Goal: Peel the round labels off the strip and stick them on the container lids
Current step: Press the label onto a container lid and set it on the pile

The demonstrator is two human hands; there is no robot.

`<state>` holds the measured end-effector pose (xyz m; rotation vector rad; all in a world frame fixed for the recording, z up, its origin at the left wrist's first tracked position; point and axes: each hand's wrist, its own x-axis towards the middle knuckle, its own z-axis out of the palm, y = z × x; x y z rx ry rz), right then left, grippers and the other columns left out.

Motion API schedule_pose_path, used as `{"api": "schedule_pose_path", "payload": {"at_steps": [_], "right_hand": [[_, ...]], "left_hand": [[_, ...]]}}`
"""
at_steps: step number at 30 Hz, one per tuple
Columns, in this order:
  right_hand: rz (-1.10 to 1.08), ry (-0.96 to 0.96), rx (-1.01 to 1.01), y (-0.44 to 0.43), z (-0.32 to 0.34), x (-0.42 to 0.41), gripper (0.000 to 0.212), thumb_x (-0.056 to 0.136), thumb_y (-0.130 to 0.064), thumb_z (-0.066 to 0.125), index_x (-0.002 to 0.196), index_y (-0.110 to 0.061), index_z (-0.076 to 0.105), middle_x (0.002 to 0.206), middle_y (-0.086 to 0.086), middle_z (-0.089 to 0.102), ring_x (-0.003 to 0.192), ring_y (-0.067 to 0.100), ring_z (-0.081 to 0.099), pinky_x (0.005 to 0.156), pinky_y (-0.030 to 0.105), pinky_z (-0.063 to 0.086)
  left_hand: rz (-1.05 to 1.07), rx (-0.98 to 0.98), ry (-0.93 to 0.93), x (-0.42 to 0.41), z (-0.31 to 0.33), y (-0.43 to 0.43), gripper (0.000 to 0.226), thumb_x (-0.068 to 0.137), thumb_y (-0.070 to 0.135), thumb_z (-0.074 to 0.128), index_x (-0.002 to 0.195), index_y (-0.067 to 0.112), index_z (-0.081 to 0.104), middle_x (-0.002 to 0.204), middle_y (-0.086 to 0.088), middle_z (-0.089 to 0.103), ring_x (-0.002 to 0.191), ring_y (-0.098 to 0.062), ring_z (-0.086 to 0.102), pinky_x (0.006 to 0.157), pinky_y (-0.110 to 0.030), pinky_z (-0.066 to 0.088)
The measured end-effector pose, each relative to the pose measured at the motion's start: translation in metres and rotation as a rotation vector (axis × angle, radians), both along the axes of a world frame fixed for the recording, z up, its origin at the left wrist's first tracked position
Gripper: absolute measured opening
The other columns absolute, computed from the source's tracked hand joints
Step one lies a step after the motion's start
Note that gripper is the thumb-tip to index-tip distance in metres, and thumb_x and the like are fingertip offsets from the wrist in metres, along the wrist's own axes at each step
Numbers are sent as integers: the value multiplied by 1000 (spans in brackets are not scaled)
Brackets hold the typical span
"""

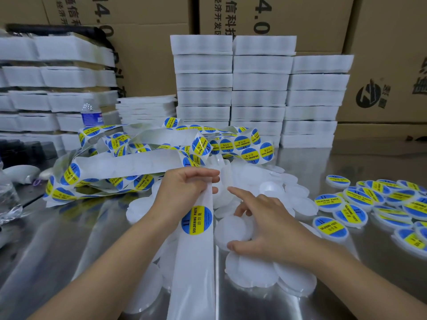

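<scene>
My left hand (184, 188) grips the white backing strip (196, 262), which hangs down toward me with one blue-and-yellow round label (196, 220) on it. The rest of the strip lies in a tangled heap (147, 153) behind my hands. My right hand (261, 222) holds a plain white lid (232, 229) between thumb and lower fingers, with the index finger pointing toward the strip. Several bare white lids (251, 271) lie scattered around and under my hands. Labelled lids (351, 212) are piled at the right.
The work surface is a shiny metal table (69, 250). Stacks of white foam trays (258, 88) stand behind, with more trays (46, 77) at the left. A water bottle (91, 114) stands by the left stacks. Cardboard boxes (381, 54) form the back wall.
</scene>
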<state>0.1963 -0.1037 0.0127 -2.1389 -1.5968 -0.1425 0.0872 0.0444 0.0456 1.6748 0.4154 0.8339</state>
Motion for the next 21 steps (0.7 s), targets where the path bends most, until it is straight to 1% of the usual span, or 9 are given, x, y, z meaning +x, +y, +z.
{"api": "schedule_pose_path", "payload": {"at_steps": [2,5,8,10,13,15,18,19,21], "right_hand": [[-7,26,14,0,1,-1,96,63,-58,67,141,-45,14,101,-27,49,91,-5,36,91,16,21],[-38,92,62,-2,7,0,98,61,-55,70,141,-45,15,98,-28,49,93,-4,40,90,17,25],[-90,114,130,-6,14,3,98,60,-53,71,141,-45,16,98,-28,50,95,1,42,89,19,26],[-106,106,181,-9,18,3,96,61,-52,71,141,-43,19,97,-28,50,94,-1,41,91,21,25],[-144,98,284,-11,22,4,95,60,-52,70,141,-39,23,95,-26,51,95,-6,39,90,18,22],[-181,86,348,-11,24,5,96,60,-51,71,141,-37,23,94,-24,53,89,-2,42,86,16,19],[-182,119,432,-12,25,5,93,60,-48,75,136,-44,21,94,-23,55,90,0,45,84,15,20],[-169,126,449,-12,25,4,90,60,-47,76,131,-49,20,94,-24,55,91,-1,45,84,14,21],[-142,125,466,-11,24,2,85,60,-48,75,123,-54,20,95,-25,55,93,-3,44,86,6,20]], "left_hand": [[9,-6,7,1,0,0,56,85,-15,46,66,28,75,82,4,76,74,-15,73,66,-22,58],[36,-15,24,2,-1,1,48,86,-11,49,74,28,74,81,6,76,75,-14,73,69,-25,58],[80,39,50,2,-3,4,37,84,-2,59,78,33,73,86,10,75,86,-12,71,78,-27,55],[75,60,55,1,-3,4,32,83,4,64,78,34,73,87,12,75,89,-9,69,80,-24,54],[15,92,102,0,-1,1,35,85,1,60,74,31,74,80,13,75,83,-3,68,78,-17,54],[-16,86,165,0,0,-1,41,86,-2,56,67,28,76,79,11,75,78,-2,68,75,-16,54],[-64,63,238,0,0,-4,44,86,0,53,62,28,76,79,12,75,76,0,66,71,-12,53],[-88,54,251,-1,1,-5,41,86,3,55,62,28,76,77,13,74,73,2,65,67,-9,51],[-145,27,282,-1,2,-7,28,85,19,60,65,28,77,73,13,73,65,2,64,63,-11,49]]}}
